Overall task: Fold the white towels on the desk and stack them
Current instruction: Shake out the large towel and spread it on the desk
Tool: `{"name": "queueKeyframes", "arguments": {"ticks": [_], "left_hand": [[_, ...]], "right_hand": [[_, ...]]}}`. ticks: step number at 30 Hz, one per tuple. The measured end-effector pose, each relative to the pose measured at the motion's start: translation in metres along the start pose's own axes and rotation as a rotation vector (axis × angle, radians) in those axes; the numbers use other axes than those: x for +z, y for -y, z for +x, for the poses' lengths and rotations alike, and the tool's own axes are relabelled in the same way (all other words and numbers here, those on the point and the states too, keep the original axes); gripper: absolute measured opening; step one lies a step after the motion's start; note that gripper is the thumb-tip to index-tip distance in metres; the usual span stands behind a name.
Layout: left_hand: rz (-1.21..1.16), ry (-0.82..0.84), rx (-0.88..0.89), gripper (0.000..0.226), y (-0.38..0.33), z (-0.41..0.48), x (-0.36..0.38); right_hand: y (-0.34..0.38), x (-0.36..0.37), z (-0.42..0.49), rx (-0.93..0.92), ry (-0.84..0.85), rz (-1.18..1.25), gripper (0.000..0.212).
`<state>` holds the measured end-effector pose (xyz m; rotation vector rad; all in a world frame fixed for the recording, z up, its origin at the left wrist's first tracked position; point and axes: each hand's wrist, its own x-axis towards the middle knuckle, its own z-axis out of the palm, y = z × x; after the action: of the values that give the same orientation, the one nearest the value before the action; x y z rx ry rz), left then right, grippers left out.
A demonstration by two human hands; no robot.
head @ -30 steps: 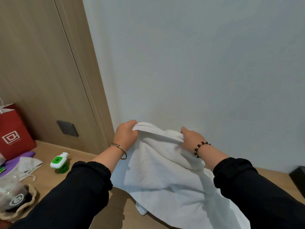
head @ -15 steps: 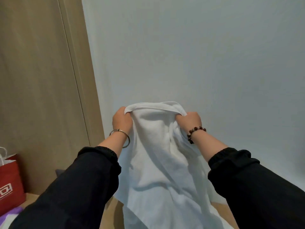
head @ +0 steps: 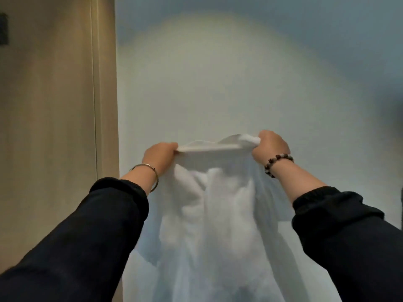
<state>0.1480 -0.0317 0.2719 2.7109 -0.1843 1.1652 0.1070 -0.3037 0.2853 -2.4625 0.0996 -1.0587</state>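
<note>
Both hands are up in front of the wall (head: 218, 83). Left hand (head: 160, 154) and right hand (head: 270, 147) are each clenched on the top hem of the white towel (head: 218, 214), fingers (head: 172, 147) curled over the edge. Hem runs nearly taut btwn the two grips. Rest of the cloth hangs below the fingers, bunched in the middle, w/ its bottom out of view. Tabletop isn't in view either.

Risks, as I judge them:
- **Skewed fold:** grips look to be on gathered fabric, not clean corners, esp. where cloth wads above the right fingers.
- **Trapped creases:** cloth below the fingers is twisted, so laying it down as-is prob. keeps them.
- **Snagging:** the unseen lower edge could drag on the tabletop.
- **Dropped corner:** a one-sided slip would cause it.
</note>
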Motion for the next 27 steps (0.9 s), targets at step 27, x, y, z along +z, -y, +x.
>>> {"name": "queueKeyframes", "arguments": {"ticks": [27], "left_hand": [[0.103,0.746,0.095,0.045,0.077,-0.178,0.199]], "right_hand": [[-0.134,0.226,-0.134,-0.322,0.580,-0.465,0.018]]}}
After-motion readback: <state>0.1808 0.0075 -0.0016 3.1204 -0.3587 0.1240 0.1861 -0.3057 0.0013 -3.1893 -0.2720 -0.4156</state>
